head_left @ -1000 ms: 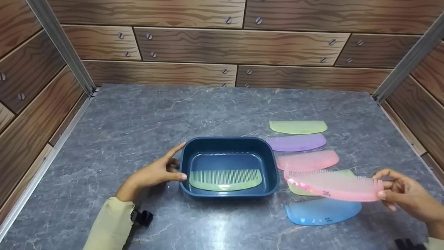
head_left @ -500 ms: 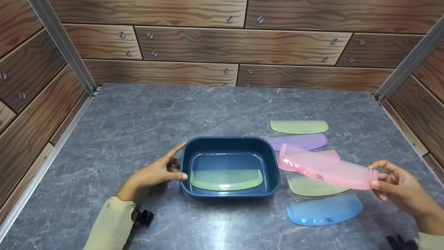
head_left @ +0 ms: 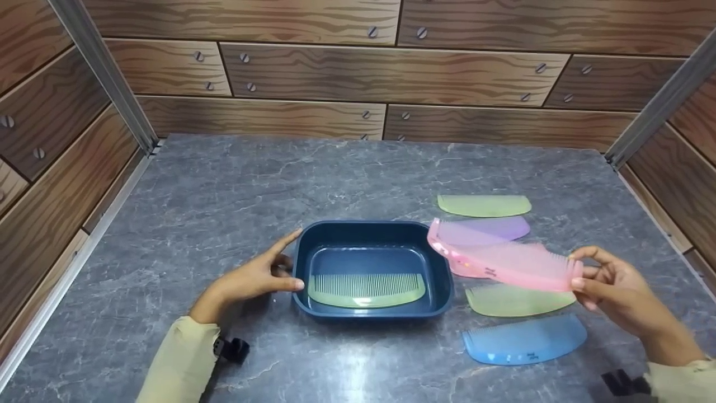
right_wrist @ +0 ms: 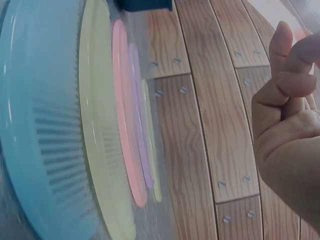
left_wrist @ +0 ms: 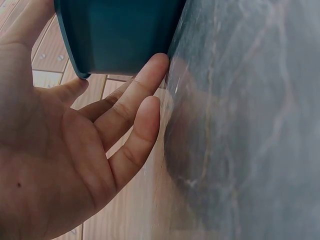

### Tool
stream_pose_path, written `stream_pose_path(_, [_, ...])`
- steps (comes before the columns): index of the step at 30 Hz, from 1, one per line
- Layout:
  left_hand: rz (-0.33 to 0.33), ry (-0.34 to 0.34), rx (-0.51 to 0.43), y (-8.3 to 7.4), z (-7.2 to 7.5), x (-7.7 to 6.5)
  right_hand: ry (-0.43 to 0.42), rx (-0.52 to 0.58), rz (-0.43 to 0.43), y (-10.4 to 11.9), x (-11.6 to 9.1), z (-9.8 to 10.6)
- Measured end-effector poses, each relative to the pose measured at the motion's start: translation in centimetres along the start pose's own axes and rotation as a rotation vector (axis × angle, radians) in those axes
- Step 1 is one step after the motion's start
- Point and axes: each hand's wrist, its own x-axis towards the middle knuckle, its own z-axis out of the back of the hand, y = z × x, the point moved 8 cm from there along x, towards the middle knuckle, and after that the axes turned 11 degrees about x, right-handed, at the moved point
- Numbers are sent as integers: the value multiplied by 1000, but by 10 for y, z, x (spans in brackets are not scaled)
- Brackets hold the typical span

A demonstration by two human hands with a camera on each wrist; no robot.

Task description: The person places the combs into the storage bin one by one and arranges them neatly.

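My right hand (head_left: 621, 285) pinches one end of a translucent pink comb (head_left: 503, 263), raised above the table with its teeth upward and its far end near the tub's right rim. At the left of the dark blue tub (head_left: 372, 314), my left hand (head_left: 251, 277) touches the rim and outer wall with spread thumb and fingers. In the left wrist view those relaxed fingers (left_wrist: 132, 117) lie beside the tub wall (left_wrist: 120, 35). Inside the tub rests a green comb (head_left: 366, 294). The right wrist view shows my right hand (right_wrist: 292, 105), but barely the held comb.
Right of the tub, combs lie in a column: green (head_left: 484, 206), purple (head_left: 512, 226), pink (head_left: 470, 271) partly covered by the held comb, green (head_left: 517, 302) and blue (head_left: 526, 341). Wood-patterned panels (head_left: 358, 73) enclose the grey marbled tabletop (head_left: 279, 173) at back and sides.
My right hand has carried the pink comb left and away from me, from over the nearer green comb to over the lying pink and purple ones. The left hand and tub stay put.
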Motion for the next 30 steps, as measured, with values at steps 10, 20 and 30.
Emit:
stream_pose_path(10, [15,9,-11,2,-1,-1,-32,-74,-56,-16,22,-19])
stream_pose_path(20, [6,8,-25,0,-1,0,-27,-79,-100,-36,39,-28])
stream_pose_path(30, [-2,7,-18,-1,-1,1,-32,-75,-138,-54,54,-41])
